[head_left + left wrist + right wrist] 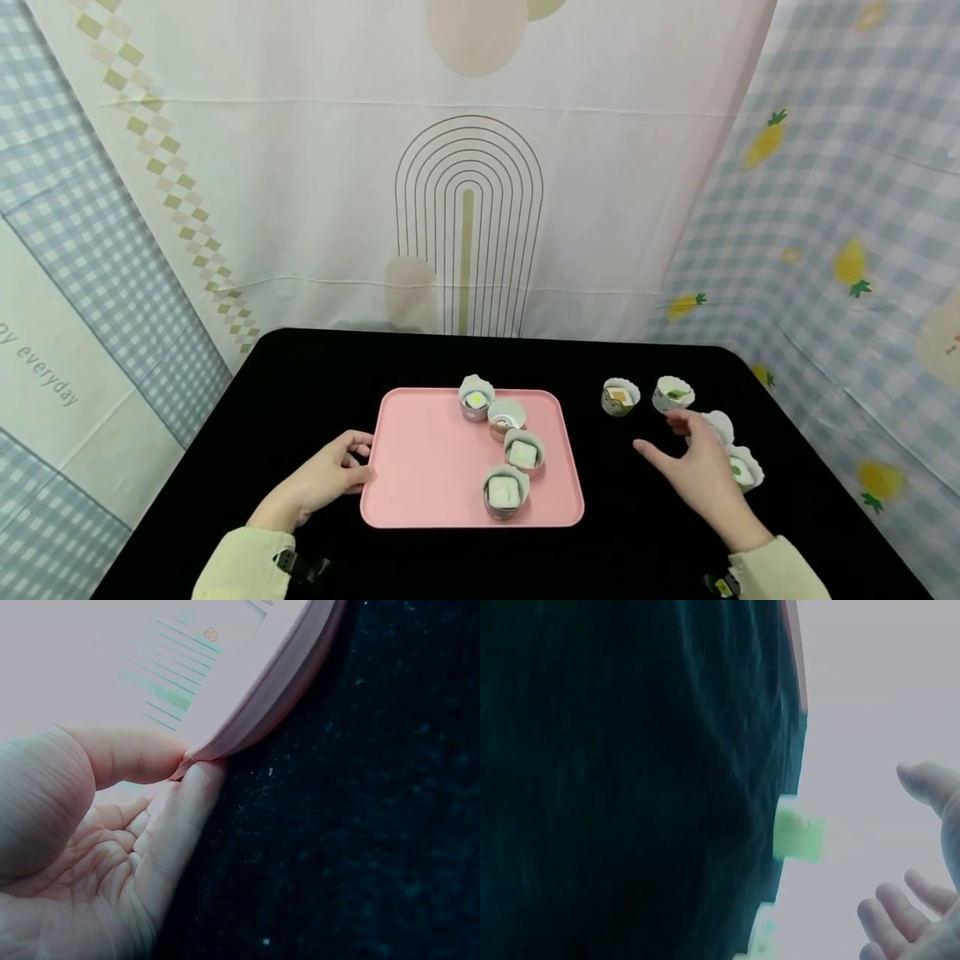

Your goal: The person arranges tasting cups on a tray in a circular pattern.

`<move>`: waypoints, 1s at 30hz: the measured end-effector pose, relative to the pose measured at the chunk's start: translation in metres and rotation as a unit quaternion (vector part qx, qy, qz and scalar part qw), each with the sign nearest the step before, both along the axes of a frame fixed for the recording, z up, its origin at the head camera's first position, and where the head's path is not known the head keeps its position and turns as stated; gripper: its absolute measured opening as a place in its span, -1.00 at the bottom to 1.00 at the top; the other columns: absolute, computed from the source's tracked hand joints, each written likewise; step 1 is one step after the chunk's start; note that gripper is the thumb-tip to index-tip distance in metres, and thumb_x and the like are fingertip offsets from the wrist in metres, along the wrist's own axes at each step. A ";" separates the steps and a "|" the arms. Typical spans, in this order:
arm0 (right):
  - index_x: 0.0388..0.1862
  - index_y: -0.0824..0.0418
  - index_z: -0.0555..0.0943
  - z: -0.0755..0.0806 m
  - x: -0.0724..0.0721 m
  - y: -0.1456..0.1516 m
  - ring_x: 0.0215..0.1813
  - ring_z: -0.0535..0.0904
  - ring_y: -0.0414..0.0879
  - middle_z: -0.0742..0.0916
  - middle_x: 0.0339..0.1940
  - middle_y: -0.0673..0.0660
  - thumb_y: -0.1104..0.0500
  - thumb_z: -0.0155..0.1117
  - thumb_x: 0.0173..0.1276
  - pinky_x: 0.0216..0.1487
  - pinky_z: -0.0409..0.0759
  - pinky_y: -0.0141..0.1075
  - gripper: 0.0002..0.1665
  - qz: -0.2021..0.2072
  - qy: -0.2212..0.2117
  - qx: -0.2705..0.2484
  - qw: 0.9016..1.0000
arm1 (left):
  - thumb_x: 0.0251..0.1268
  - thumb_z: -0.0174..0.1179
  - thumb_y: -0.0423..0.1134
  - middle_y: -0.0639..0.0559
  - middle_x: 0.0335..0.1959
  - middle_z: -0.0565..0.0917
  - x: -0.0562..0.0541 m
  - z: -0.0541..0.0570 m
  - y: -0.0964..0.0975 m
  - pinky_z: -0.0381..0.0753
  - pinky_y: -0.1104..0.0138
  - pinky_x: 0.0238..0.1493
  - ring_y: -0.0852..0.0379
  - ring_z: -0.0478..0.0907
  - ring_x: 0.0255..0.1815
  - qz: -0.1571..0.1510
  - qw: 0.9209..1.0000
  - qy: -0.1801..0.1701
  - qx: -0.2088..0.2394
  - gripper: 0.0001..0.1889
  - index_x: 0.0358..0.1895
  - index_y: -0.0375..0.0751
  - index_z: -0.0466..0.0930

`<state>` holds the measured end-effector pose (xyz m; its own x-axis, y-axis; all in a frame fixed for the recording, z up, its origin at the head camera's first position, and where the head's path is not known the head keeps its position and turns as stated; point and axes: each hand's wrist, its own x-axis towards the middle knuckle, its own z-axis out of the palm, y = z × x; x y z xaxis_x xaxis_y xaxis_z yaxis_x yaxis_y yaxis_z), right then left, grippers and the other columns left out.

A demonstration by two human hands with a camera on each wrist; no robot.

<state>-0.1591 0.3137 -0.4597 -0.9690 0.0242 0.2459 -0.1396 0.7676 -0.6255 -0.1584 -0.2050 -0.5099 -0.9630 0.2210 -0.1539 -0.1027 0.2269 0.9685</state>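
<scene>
My left hand (322, 482) pinches the left rim of a pink tray (427, 458) between thumb and index finger; the left wrist view shows the pinched rim (247, 724) close up. Several scalloped paper cups stand on the tray's right half, two of them, a middle one (534, 458) and a front one (504, 492), holding white blocks. My right hand (705, 471) holds nothing, thumb and fingers spread apart, over the right side of the table. Its fingertips overlap the lower edge of a cup with a green piece (672, 392). Two cups behind that hand are partly hidden.
Left of those cups stands a cup with an orange-topped piece (619, 397). A black cloth (315, 375) covers the table. A white patterned curtain (315, 192) hangs behind it, with blue checked curtains (825, 208) on both sides.
</scene>
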 end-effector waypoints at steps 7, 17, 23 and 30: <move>0.29 0.39 0.33 0.002 -0.002 0.034 0.04 0.33 0.37 0.44 0.11 0.45 -0.31 0.33 0.18 -0.09 0.12 0.29 -0.01 -0.091 0.013 0.060 0.994 | 0.17 0.20 -0.51 -0.25 -0.04 0.35 0.000 0.000 0.000 0.69 0.21 -0.17 -0.02 0.46 -0.20 0.002 1.000 0.001 0.000 -0.48 0.22 -0.42 0.30; 0.46 0.50 0.01 0.001 0.003 0.075 0.22 0.03 0.60 0.20 0.30 0.63 -0.38 0.26 0.18 0.09 0.03 0.43 0.27 -0.160 -0.096 0.017 0.982 | 0.17 0.20 -0.50 -0.24 -0.05 0.36 -0.001 0.000 0.002 0.69 0.21 -0.16 -0.01 0.47 -0.20 0.003 1.000 0.004 -0.004 -0.48 0.22 -0.42 0.30; 0.50 0.47 -0.21 -0.006 0.005 0.088 0.26 0.06 0.49 0.09 0.33 0.62 -0.44 0.16 0.21 0.00 0.38 0.21 0.36 -0.151 -0.179 -0.066 0.970 | 0.17 0.21 -0.50 -0.24 -0.04 0.36 -0.001 0.000 0.001 0.69 0.20 -0.17 -0.02 0.47 -0.20 0.008 1.000 0.001 -0.010 -0.48 0.23 -0.40 0.31; 0.46 0.53 -0.35 -0.016 0.003 0.097 0.30 0.18 0.42 0.03 0.37 0.64 -0.41 0.15 0.24 0.02 0.52 0.07 0.40 -0.123 -0.240 -0.136 0.953 | 0.16 0.20 -0.51 -0.24 -0.03 0.36 -0.001 0.000 0.001 0.69 0.20 -0.17 -0.01 0.47 -0.20 0.011 1.000 -0.003 -0.009 -0.47 0.23 -0.40 0.30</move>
<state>-0.1563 0.4105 -0.4757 -0.9248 0.2650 -0.2730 0.3769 0.5402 -0.7524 -0.1589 -0.2036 -0.5102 -0.9665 0.1977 -0.1636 -0.1138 0.2411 0.9638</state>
